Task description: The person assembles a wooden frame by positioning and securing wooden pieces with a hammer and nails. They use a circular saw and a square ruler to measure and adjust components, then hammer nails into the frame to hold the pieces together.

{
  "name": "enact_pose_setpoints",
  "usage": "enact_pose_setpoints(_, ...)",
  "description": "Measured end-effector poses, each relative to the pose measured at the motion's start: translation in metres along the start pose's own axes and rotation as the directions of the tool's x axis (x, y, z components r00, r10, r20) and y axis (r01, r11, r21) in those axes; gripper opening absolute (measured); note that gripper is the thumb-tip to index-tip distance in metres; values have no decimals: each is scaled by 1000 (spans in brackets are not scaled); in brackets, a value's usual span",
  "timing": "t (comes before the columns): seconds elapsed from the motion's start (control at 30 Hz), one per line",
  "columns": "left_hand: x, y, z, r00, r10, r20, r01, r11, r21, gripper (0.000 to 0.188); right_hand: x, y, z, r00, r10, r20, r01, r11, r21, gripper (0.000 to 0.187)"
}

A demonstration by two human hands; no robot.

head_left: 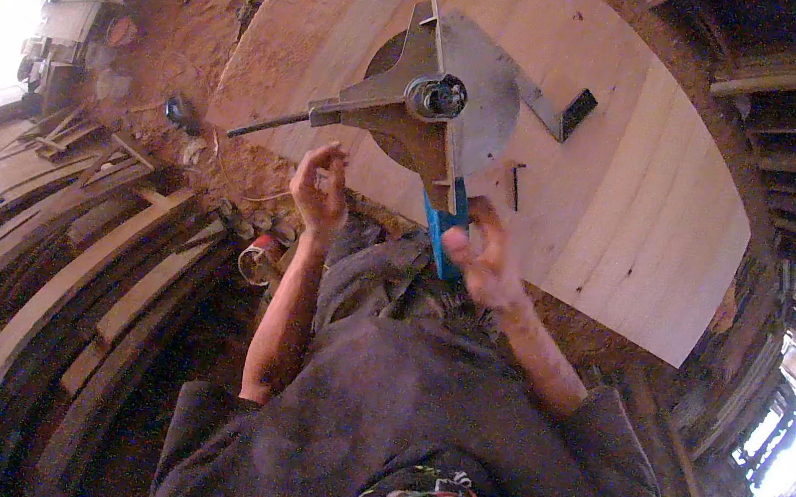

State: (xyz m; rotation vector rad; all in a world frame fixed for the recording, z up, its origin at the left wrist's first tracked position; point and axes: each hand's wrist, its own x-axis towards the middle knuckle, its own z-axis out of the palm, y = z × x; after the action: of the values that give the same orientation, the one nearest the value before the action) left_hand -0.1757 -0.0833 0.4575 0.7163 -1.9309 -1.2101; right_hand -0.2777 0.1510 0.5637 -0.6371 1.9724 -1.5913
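— Two hands up: what's each doing?
— Right hand [486,252] is clamped on the blue handle [447,238] of the circular saw [437,103], resting on the wooden worktop [626,198]. Left hand [321,186] hovers loosely curled, empty, just left of it.

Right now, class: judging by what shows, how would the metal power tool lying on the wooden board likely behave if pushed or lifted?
The metal power tool looks stiff and probably heavy: broad plate, solid motor hub. Lying flat on the wooden board, it would likely slide, not roll. Its thin rod may swing it off balance when lifted. The right hand is by its blue grip; the left hand hovers open.
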Motion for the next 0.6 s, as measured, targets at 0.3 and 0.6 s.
enact_pose_setpoints(0.3,45,107,-11,875,475,94,-482,837,259,30,103,-27,-59,916,-222,-333,189,973,-131,18)
enact_pose_setpoints(0.6,96,143,30,791,380,480,-592,675,440,43,137,-26,-43,924,-383,-1,322,778,-539,18)
